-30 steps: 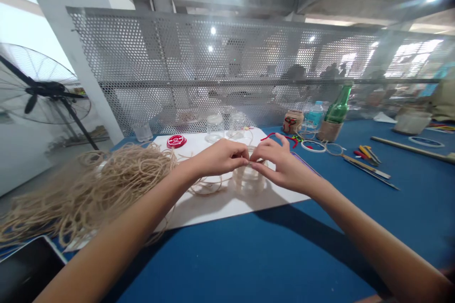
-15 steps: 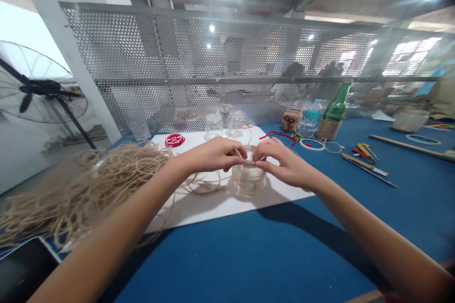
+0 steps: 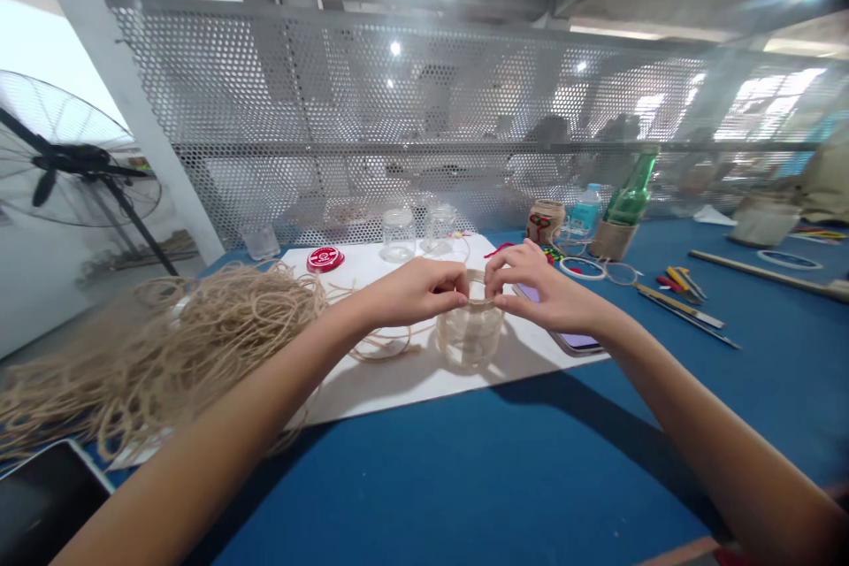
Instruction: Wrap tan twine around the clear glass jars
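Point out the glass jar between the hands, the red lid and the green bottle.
Glass jar (image 3: 468, 338), head view, on its lower wall.
Red lid (image 3: 325, 260), head view, on its top face.
Green bottle (image 3: 632, 200), head view, on its body.

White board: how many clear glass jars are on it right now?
3. One glass jar stands between the left hand and right hand, twine strands around it; a bare jar and another stand near the far edge of the white board.

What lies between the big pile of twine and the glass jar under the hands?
In the head view, the left forearm crosses above loose twine strands on the white board.
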`<state>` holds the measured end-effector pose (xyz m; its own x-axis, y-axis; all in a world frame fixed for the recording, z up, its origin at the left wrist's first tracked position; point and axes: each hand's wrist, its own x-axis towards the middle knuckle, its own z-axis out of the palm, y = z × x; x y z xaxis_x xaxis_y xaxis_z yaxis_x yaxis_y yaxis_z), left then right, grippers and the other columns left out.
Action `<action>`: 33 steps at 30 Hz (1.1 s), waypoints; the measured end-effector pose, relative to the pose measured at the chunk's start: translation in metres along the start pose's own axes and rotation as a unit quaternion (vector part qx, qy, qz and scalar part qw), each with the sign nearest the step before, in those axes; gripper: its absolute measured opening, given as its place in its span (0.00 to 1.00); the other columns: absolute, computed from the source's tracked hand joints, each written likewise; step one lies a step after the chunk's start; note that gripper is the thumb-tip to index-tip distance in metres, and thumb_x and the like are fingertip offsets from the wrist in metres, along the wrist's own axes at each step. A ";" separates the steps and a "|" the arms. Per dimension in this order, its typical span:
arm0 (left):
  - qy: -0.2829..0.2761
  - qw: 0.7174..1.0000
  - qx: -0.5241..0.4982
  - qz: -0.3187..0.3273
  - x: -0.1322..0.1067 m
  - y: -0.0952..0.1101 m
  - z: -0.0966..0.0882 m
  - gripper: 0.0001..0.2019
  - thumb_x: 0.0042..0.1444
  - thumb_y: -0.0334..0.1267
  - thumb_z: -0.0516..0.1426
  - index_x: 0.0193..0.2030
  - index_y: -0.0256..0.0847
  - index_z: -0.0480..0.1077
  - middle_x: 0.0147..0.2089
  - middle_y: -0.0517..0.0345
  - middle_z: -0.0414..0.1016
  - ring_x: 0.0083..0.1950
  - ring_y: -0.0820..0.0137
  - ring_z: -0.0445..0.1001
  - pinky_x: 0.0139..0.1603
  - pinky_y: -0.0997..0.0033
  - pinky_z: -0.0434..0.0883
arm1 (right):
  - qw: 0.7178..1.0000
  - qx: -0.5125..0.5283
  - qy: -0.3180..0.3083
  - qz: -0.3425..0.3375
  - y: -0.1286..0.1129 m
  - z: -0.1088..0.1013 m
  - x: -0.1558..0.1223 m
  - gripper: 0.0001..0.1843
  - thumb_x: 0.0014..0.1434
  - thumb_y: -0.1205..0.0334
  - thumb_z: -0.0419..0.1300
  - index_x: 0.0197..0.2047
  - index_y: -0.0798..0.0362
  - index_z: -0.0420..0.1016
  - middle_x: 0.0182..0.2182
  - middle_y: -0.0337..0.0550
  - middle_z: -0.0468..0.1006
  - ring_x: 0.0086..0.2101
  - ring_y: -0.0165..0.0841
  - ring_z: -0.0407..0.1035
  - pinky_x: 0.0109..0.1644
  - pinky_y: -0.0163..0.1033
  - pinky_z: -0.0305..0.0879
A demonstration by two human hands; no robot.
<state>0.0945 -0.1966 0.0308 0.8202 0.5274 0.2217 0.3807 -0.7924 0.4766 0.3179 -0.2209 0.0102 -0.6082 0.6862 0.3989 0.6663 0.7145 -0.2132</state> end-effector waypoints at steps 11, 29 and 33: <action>0.037 0.998 0.046 -0.015 0.001 0.006 0.008 0.05 0.55 0.34 0.53 0.31 0.35 0.66 0.26 0.63 0.67 0.27 0.77 0.63 0.29 0.78 0.58 | 0.998 -0.046 0.041 0.008 -0.030 0.011 0.001 0.09 0.62 0.59 0.48 0.34 0.50 0.66 0.33 0.38 0.71 0.44 0.34 0.61 0.59 0.55 0.32; -0.027 0.998 -0.004 -0.060 -0.004 -0.013 -0.010 0.13 0.58 0.41 0.51 0.47 0.42 0.70 0.20 0.64 0.68 0.23 0.77 0.67 0.28 0.79 0.61 | 0.998 0.052 -0.024 -0.034 -0.011 -0.003 -0.001 0.10 0.63 0.57 0.48 0.35 0.51 0.66 0.37 0.43 0.69 0.42 0.34 0.59 0.51 0.44 0.51; -0.017 0.999 0.003 -0.043 -0.003 -0.014 -0.007 0.10 0.58 0.39 0.51 0.42 0.40 0.70 0.20 0.64 0.67 0.24 0.78 0.67 0.28 0.79 0.61 | 0.999 0.037 -0.028 -0.025 -0.008 -0.005 -0.001 0.11 0.63 0.55 0.48 0.35 0.51 0.67 0.37 0.43 0.69 0.42 0.34 0.59 0.51 0.44 0.51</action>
<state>0.0842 -0.1852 0.0292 0.7978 0.5838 0.1509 0.4534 -0.7458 0.4881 0.3151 -0.2278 0.0161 -0.6649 0.6546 0.3598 0.6020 0.7548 -0.2607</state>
